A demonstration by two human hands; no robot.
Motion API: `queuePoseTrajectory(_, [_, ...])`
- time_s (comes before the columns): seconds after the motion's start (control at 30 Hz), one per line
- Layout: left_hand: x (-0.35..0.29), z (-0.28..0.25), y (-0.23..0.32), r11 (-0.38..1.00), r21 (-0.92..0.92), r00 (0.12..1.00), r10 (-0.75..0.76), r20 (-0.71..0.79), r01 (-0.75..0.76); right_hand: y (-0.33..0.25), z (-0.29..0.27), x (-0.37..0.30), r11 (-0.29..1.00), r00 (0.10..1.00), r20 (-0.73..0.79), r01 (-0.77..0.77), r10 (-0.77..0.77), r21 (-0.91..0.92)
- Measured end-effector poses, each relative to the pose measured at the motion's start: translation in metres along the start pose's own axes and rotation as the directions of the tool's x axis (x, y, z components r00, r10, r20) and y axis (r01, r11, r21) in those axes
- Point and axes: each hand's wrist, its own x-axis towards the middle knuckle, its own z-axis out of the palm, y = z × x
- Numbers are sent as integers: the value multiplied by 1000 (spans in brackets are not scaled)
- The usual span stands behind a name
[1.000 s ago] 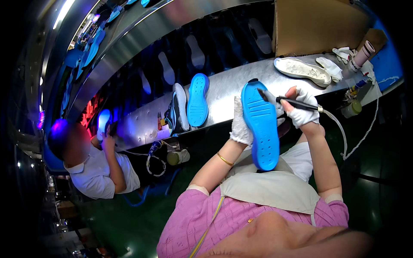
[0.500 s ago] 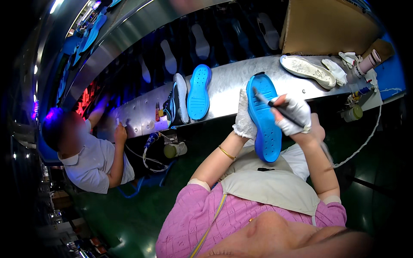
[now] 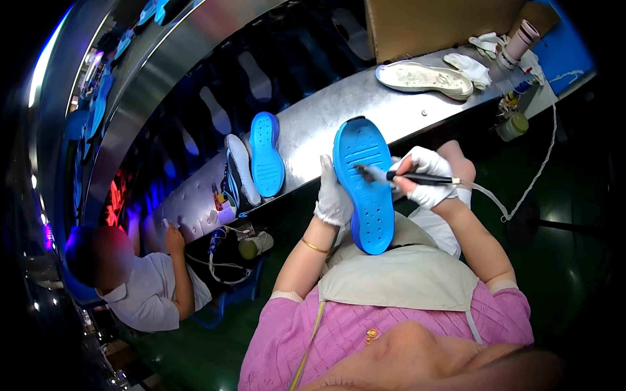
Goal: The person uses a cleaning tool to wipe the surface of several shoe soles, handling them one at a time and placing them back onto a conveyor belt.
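A blue shoe sole (image 3: 370, 215) is held upright over my lap, its grooved, hole-dotted face toward me. My white-gloved left hand (image 3: 334, 197) grips its left edge, with the fingers partly hidden behind it. In my right hand (image 3: 428, 161), gloved with bare fingertips, is a black-handled brush (image 3: 427, 178) with a pale tube running from its end. The bristles, blurred by motion, are over the grooved middle of the sole; whether they touch cannot be made out. Past my left hand, a second blue sole (image 3: 266, 156) lies on the metal bench beside a dark shoe (image 3: 238, 173).
The metal bench (image 3: 313, 146) curves across in front of me. A white shoe sole (image 3: 424, 79), crumpled white gloves (image 3: 468, 68) and a pink cylinder (image 3: 520, 43) rest at its right end. A co-worker (image 3: 147, 287) sits at the left. A cardboard sheet (image 3: 437, 29) stands behind.
The brush has gone from the upper part of the blue sole down to its middle, and its handle now lies more level. The whole view has shifted, with the bench things appearing further left.
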Motion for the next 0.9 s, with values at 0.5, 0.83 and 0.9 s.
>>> queuePoseTrajectory(0.5, [40,0,-2,969,-207,980,163,118,-136,-13,-1,4,941,949,128,304,-287,-146])
queuePoseTrajectory(0.83, [64,-1,38,835,-412,865,468,180,-365,-24,6,15,985,968,187,158,-167,62])
queuePoseTrajectory(0.9, [69,4,43,814,-394,821,532,208,-427,-25,5,14,918,979,179,-159,99,362])
